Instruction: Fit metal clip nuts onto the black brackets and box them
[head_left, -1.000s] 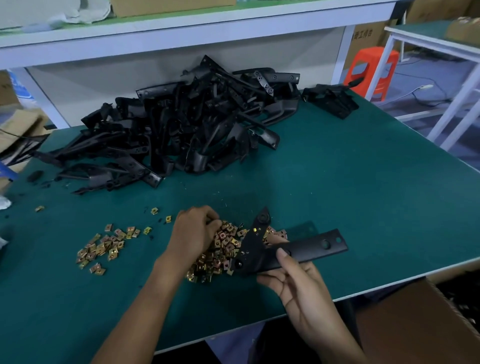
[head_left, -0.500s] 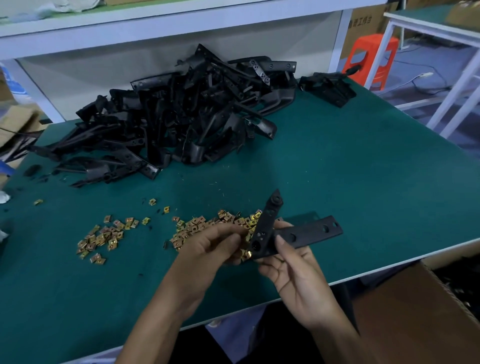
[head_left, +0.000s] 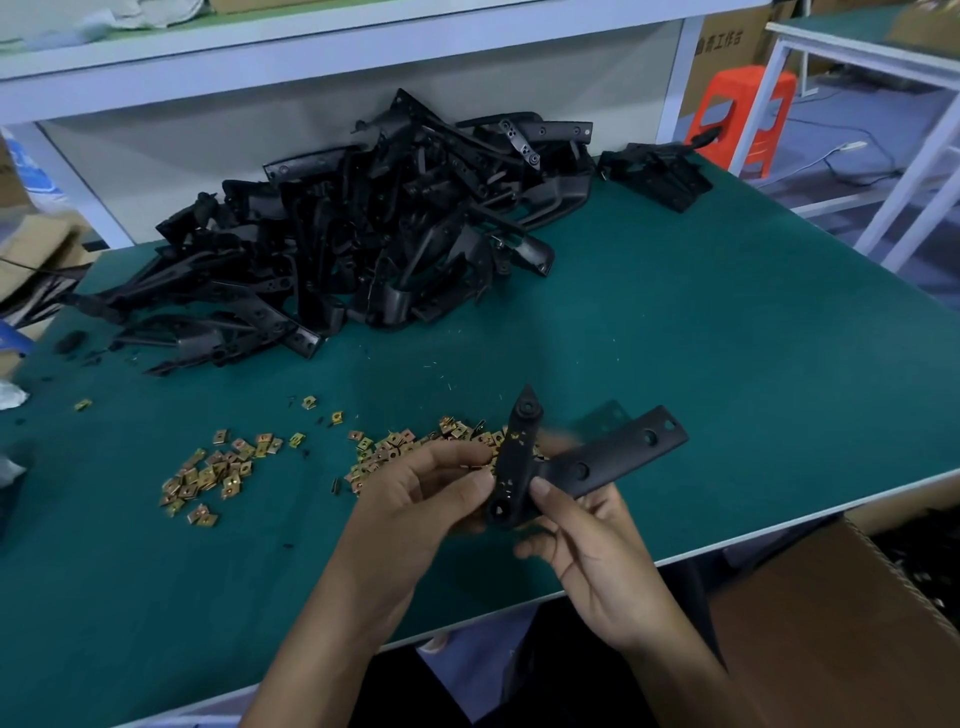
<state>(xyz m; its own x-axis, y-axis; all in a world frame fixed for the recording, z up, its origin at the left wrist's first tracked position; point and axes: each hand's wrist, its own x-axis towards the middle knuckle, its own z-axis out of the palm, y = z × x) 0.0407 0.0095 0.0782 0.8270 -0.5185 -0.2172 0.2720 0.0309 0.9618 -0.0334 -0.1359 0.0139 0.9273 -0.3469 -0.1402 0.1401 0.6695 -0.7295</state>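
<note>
Green surface (head_left: 727, 364), one black bracket (head_left: 597, 465) held over its near edge.
Bracket pile (head_left: 389, 234) at the far side; cardboard box (head_left: 831, 623) below the near right edge. Right grip (head_left: 597, 566) clamps the bracket, thumb on top; left grip (head_left: 415, 499) pinches its near end, blurred. Clip nuts (head_left: 218, 473) scattered just beyond.

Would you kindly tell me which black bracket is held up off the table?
The angled bracket gripped by the right hand, with the left hand pinching its edge; the others lie in a heap on the green table.
</note>
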